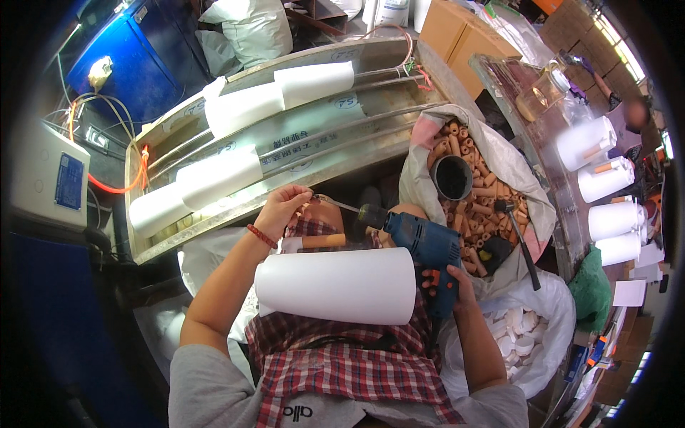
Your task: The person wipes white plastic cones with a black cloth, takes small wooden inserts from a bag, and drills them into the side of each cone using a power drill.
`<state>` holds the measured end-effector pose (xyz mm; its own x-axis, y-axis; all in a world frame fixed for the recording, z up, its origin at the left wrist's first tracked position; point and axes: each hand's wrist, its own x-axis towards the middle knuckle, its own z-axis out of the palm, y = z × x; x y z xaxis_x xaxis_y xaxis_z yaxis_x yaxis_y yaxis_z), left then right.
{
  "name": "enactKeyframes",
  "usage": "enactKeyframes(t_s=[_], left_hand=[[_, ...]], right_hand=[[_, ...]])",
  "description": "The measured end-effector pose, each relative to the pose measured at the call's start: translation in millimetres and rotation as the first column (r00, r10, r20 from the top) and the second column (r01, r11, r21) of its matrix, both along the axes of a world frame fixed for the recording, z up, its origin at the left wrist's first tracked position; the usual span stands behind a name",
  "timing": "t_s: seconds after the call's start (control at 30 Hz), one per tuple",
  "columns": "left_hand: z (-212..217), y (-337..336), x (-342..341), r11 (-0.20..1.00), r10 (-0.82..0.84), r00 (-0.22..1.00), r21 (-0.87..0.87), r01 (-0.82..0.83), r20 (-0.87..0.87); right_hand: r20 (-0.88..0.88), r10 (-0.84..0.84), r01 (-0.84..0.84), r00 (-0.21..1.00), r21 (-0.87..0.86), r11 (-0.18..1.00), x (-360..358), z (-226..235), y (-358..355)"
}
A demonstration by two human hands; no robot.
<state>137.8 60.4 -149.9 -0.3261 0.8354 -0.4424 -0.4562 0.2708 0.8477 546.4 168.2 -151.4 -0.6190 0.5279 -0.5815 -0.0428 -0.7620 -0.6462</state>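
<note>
My right hand (460, 289) grips the handle of a blue power drill (426, 242), which points left over my lap. A long thin bit (335, 205) runs from its dark chuck (372, 215) to my left hand (291, 202). The left thumb and fingers are pinched together at the bit's tip on something small and dark that I cannot make out. Across my lap lies a smooth white tapered jug-like vessel (335, 287), a small lip at its left end. Along its far side sits a tan handle-like tube (323, 241) with a white end. Neither hand touches the vessel.
Ahead, a long trough (160, 246) has metal rods bearing white cylinders (246, 110). To the right, a sack (531, 146) holds many tan tubes, a dark cup (452, 177) and a hammer-like tool (524, 246). Nearer is a bag of white pieces (515, 332). White vessels (605, 178) stand farther right.
</note>
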Motion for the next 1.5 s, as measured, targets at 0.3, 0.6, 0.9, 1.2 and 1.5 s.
enactKeyframes(t_s=[0.3, 0.6, 0.9, 1.2, 1.5], left_hand=[[-1.4, 0.7, -1.6, 0.998, -0.065, 0.998, -0.011, 0.065, -0.014], [13.3, -21.9, 4.1, 0.990, -0.118, 0.862, 0.011, 0.142, -0.493], [19.1, -56.6, 9.2, 0.869, -0.416, 0.605, -0.100, 0.485, -0.679], [35.1, -72.3, 28.4, 0.876, -0.461, 0.630, -0.207, 0.436, -0.625], [66.8, -111.2, -26.5, 0.908, -0.417, 0.645, -0.329, 0.260, -0.640]], right_hand=[[0.029, 0.046, -0.047, 0.999, 0.007, 0.999, -4.1, 11.9, 5.2], [0.061, 0.021, -0.022, 0.998, 0.016, 1.000, -7.3, 20.4, -7.4], [-0.034, 0.138, -0.139, 0.990, -0.042, 0.989, -8.3, 19.2, 7.9], [-0.024, 0.116, -0.116, 0.993, 0.030, 0.993, 13.6, 23.4, -0.4], [-0.066, 0.160, -0.162, 0.985, -0.025, 0.986, 3.2, 22.0, 13.0]])
